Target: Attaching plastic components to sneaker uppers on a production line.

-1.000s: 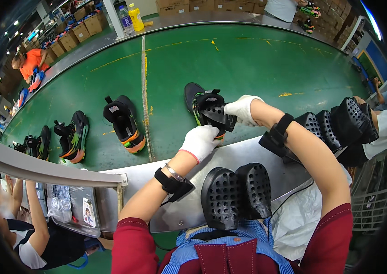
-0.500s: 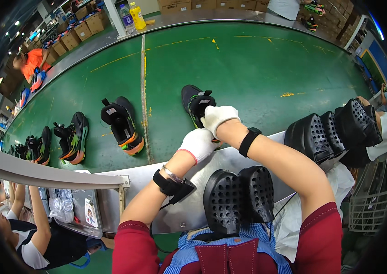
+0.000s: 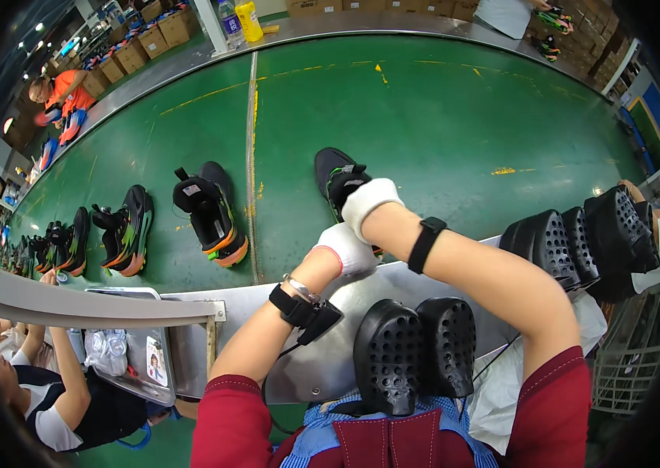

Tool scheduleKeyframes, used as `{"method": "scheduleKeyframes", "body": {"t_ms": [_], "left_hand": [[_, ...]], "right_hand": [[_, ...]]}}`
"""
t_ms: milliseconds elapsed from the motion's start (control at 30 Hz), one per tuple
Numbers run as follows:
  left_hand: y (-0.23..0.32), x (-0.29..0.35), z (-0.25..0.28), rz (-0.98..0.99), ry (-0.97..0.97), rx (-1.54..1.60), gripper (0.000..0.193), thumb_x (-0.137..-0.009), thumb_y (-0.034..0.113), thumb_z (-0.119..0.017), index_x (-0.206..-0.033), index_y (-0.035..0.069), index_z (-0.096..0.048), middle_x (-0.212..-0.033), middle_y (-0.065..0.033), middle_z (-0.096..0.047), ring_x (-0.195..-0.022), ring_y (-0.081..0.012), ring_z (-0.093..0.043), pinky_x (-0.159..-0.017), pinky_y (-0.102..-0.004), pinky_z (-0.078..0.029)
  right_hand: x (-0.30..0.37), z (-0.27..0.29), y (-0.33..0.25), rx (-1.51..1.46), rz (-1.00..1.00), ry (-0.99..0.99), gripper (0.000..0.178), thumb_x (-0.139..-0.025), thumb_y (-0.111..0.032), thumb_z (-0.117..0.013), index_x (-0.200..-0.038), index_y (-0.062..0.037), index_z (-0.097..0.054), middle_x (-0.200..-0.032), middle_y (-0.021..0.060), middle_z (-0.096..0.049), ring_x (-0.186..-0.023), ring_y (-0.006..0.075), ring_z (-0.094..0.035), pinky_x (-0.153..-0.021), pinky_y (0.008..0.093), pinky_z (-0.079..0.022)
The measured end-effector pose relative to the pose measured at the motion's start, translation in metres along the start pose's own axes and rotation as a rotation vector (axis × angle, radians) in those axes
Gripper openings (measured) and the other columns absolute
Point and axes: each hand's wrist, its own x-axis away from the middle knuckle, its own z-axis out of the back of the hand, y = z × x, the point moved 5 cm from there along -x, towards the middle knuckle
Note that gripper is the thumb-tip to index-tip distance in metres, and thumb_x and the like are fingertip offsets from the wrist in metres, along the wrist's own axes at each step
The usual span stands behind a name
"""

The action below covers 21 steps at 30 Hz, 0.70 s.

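Black shoe [image 3: 335, 173] on the green belt [image 3: 439, 117], both gloved hands, right hand [image 3: 366, 200] and left hand [image 3: 345, 249], clasped around it.

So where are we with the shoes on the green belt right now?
Looks done: a black shoe with an orange sole and more shoes lie further left on the green belt. In hand: both gloved hands, left hand and right hand, are on a black shoe at the belt's near edge. Left: perforated black forms near the apron, and others stacked at right.
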Motion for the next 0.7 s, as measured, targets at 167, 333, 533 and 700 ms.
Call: {"method": "scheduleKeyframes", "body": {"t_ms": [167,333,533,700], "left_hand": [[0.0,-0.007,-0.004,-0.001,-0.088,-0.023,0.04,-0.086,0.04,-0.06,-0.117,0.017,-0.066,-0.119,-0.0139,-0.067,-0.112,-0.0319,-0.061,-0.099,-0.0391,-0.046],[-0.01,-0.01,-0.013,-0.03,-0.058,-0.019,0.042,-0.085,0.041,-0.063,-0.119,0.016,-0.064,-0.121,-0.0141,-0.066,-0.114,-0.0305,-0.061,-0.1,-0.0386,-0.046],[0.003,0.003,0.012,0.017,-0.152,0.111,0.035,-0.082,0.038,-0.067,-0.107,0.013,-0.068,-0.106,-0.0117,-0.071,-0.1,-0.0294,-0.065,-0.09,-0.0371,-0.05],[-0.002,0.006,0.005,0.115,-0.274,0.175,0.03,-0.083,0.039,-0.067,-0.093,0.011,-0.071,-0.089,-0.0095,-0.073,-0.084,-0.0286,-0.068,-0.079,-0.0368,-0.053]], "right_hand": [[-0.016,-0.002,0.007,-0.092,-0.088,0.113,0.026,-0.083,-0.016,-0.067,-0.108,-0.0128,-0.074,-0.11,0.0092,-0.072,-0.101,0.0244,-0.07,-0.081,0.0358,-0.057],[-0.005,0.011,0.005,-0.102,-0.04,0.058,0.025,-0.083,-0.014,-0.066,-0.107,-0.0115,-0.074,-0.11,0.0112,-0.072,-0.1,0.0254,-0.07,-0.081,0.0362,-0.057],[-0.022,0.007,0.007,-0.137,-0.066,0.241,0.023,-0.081,-0.011,-0.067,-0.103,-0.0097,-0.074,-0.106,0.0114,-0.073,-0.096,0.0262,-0.071,-0.077,0.0366,-0.058],[-0.027,0.005,0.008,-0.171,-0.07,0.24,0.031,-0.079,-0.009,-0.07,-0.11,-0.0061,-0.07,-0.105,0.0141,-0.073,-0.095,0.027,-0.072,-0.078,0.036,-0.058]]}}
